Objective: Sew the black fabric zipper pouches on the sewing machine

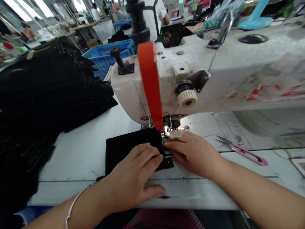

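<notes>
A black fabric piece (119, 148) lies on the sewing machine bed, its far right corner beside the presser foot (163, 135). My left hand (133, 175) rests palm down on it, fingers stretched out and thumb apart; a ring and a bracelet show. Close to the needle, my right hand (193, 151) has its fingers bent together at the fabric's right edge, and their grip is partly hidden. A pale strip (175, 134) is wrapped on one of its fingers. Under the left fingertips a small black tab (168, 162) sticks out.
Pink thread snips (247, 153) lie right of my right hand. A big pile of black fabric pieces (47, 89) covers the left side. The white sewing machine head (209, 73) with a red guard (150, 82) stands ahead. Behind it are a blue crate (109, 57) and a person (153, 19).
</notes>
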The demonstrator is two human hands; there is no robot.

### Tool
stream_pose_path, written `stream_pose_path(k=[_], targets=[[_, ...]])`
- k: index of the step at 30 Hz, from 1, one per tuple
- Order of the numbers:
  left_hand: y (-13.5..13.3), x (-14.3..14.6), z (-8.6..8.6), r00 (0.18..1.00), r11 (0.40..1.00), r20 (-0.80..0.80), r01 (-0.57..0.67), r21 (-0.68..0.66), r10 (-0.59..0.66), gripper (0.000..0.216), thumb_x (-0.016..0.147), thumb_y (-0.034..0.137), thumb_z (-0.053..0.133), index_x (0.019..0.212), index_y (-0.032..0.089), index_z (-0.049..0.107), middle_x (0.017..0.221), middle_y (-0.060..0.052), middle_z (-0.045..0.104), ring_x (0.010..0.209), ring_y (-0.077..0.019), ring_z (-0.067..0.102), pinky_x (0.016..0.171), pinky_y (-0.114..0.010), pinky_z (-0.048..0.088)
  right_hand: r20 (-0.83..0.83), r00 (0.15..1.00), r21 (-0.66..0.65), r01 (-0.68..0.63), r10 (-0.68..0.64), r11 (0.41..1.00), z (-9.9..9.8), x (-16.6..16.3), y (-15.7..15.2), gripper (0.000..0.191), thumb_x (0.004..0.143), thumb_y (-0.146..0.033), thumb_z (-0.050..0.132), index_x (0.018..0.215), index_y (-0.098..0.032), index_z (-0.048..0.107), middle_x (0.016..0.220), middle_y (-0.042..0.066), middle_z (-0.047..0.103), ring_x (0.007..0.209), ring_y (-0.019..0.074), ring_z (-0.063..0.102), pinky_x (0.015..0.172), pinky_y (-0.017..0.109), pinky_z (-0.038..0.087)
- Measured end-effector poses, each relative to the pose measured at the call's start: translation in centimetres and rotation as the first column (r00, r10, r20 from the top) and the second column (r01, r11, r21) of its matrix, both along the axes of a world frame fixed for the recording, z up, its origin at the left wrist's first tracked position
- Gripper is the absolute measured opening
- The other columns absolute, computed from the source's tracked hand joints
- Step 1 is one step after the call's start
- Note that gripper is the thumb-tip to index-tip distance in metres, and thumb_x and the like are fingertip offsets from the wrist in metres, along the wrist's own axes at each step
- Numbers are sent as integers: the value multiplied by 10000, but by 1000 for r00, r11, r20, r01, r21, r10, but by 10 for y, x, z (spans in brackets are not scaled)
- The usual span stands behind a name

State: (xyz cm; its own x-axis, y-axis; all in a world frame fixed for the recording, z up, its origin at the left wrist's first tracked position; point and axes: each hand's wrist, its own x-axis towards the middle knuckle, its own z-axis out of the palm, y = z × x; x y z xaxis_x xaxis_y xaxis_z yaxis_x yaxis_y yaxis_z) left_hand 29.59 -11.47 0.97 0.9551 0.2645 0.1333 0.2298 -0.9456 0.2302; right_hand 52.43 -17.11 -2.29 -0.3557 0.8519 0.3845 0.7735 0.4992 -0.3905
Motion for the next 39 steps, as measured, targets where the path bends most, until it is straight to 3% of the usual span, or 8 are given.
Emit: stream_pose_path(k=[4, 8, 12, 17, 23, 29, 35, 39], targets=[[-14, -4, -7, 990, 991, 60, -126, -51, 129, 232, 937, 218, 581, 1154, 138, 580, 1096, -103, 578, 1074, -247, 530, 969, -431, 488, 40, 997, -21, -69, 70, 997, 0, 6, 2, 263, 871, -112, 565, 1090, -178, 695, 1040, 79, 655, 968, 237, 576, 865, 408, 501], [-12, -4, -8, 980, 982, 102, -161, -104, 171, 176, 938, 188, 564, 1108, 144, 574, 1166, -115, 562, 1150, -255, 500, 1007, -434, 466, 159, 982, -77, -93, 104, 993, 5, 4, 2, 235, 870, -195, 610, 1091, -238, 679, 1079, 58, 630, 958, 249, 555, 831, 425, 485], [-9, -2, -3, 988, 994, 111, -108, -35, 111, 162, 944, 169, 538, 1095, 115, 561, 1278, -145, 561, 1262, -264, 473, 1084, -445, 443, 215, 972, -77, -77, 92, 994, 12, 1, -2, 216, 909, -240, 578, 1107, -242, 662, 1048, 47, 623, 917, 253, 546, 785, 427, 479], [-11, -1, -8, 998, 996, 53, -37, 77, 33, 218, 947, 156, 525, 1137, 66, 582, 1272, -163, 600, 1264, -264, 505, 1076, -436, 482, 191, 978, -45, -76, 83, 996, 9, -1, -4, 216, 891, -217, 589, 1091, -218, 673, 1026, 43, 642, 904, 249, 555, 802, 429, 471], [-13, -6, -19, 985, 998, 167, -49, 39, 42, 290, 923, 157, 573, 1197, 69, 609, 1233, -126, 632, 1235, -218, 528, 1105, -361, 460, 133, 987, 3, -92, 91, 996, 2, -6, -6, 259, 923, -142, 489, 1125, -172, 649, 1197, 52, 658, 974, 231, 594, 813, 413, 472], [-9, -4, -18, 980, 998, 187, -69, 6, 66, 265, 924, 208, 589, 1160, 100, 643, 1214, -111, 636, 1200, -239, 538, 1084, -415, 467, 36, 996, 45, -79, 78, 996, 3, -4, -6, 240, 889, -93, 498, 1020, -170, 685, 1135, 69, 689, 937, 218, 630, 776, 377, 495], [-10, -1, -19, 991, 991, 133, -34, 132, 16, 314, 960, 185, 540, 1247, 69, 589, 1271, -118, 634, 1169, -253, 559, 990, -436, 524, -41, 996, 31, -82, 83, 996, 8, 4, -4, 221, 869, -61, 507, 933, -159, 693, 971, 62, 725, 889, 201, 657, 808, 372, 522], [-10, 1, -17, 994, 987, 112, -8, 160, -10, 302, 974, 175, 507, 1239, 57, 589, 1255, -118, 643, 1184, -252, 557, 997, -429, 528, -10, 997, 35, -81, 82, 996, 8, 3, -4, 245, 892, -79, 483, 985, -162, 694, 1046, 80, 715, 936, 215, 650, 821, 390, 525]])
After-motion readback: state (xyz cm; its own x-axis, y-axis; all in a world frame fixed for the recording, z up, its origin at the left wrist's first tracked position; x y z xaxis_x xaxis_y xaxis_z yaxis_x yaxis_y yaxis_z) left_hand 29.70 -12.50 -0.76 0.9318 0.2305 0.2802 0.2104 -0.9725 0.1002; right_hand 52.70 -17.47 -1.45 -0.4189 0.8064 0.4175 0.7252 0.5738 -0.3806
